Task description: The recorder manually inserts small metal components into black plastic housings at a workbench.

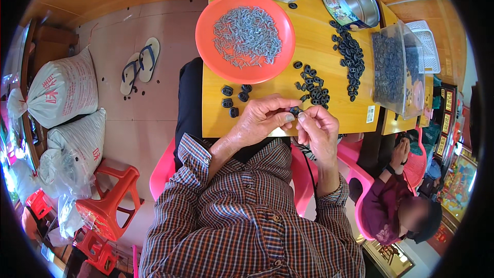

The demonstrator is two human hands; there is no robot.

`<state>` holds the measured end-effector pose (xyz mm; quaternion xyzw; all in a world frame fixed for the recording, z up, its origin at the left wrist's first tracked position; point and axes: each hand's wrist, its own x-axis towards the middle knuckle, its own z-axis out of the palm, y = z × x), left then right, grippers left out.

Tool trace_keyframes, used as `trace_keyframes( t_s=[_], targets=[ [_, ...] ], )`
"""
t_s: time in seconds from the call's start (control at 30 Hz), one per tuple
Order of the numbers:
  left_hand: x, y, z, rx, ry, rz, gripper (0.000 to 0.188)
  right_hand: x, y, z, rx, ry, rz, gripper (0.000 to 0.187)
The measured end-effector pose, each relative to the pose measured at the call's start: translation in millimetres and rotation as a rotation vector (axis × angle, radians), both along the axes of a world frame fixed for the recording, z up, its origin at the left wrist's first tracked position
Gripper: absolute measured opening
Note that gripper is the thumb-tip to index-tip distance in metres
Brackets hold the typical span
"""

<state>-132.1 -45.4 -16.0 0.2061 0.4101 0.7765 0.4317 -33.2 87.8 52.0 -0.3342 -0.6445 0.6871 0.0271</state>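
My left hand (260, 120) and right hand (318, 127) pinch one small black piece (295, 110) over the table's (355, 113) near edge. I judge it mid-work; whether the left cluster (243, 96) or right heap (315, 92) is finished, I can't tell.

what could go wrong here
The small black piece, pinched at the fingertips of the left hand and right hand near the table's front edge, could slip and drop off.

The red plate seems to jut past the table's left edge, so a bump might spill its screws.

Dark bits lie on the floor beside the flip-flops and might get stepped on.
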Motion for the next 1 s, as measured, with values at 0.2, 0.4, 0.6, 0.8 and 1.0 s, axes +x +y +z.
trace_keyframes(
  t_s=[0.2, 0.4, 0.6, 0.8, 1.0],
  targets=[
    [0.0, -0.1, -0.7, 0.011, -0.006, 0.006, 0.031, 3.5, 5.8, -9.2, -0.12, 0.06, 0.0, 0.013],
    [-1.2, -1.1, 0.4, 0.021, -0.016, -0.014, 0.031, 2.7, 13.3, -17.3, -0.31, 0.15, -0.013, 0.01],
    [-0.6, -1.3, 0.6, 0.031, -0.031, -0.014, 0.03, 2.1, 14.8, -21.1, -0.355, 0.18, 0.013, 0.01],
    [-1.4, -1.9, 2.1, 0.01, -0.005, -0.004, 0.029, -0.2, 14.9, -20.5, -0.347, 0.168, 0.019, 0.01],
    [-2.3, -2.8, 1.7, -0.005, 0.01, -0.029, 0.028, 0.0, 20.0, -19.9, -0.37, 0.149, 0.064, 0.011]
  ],
)
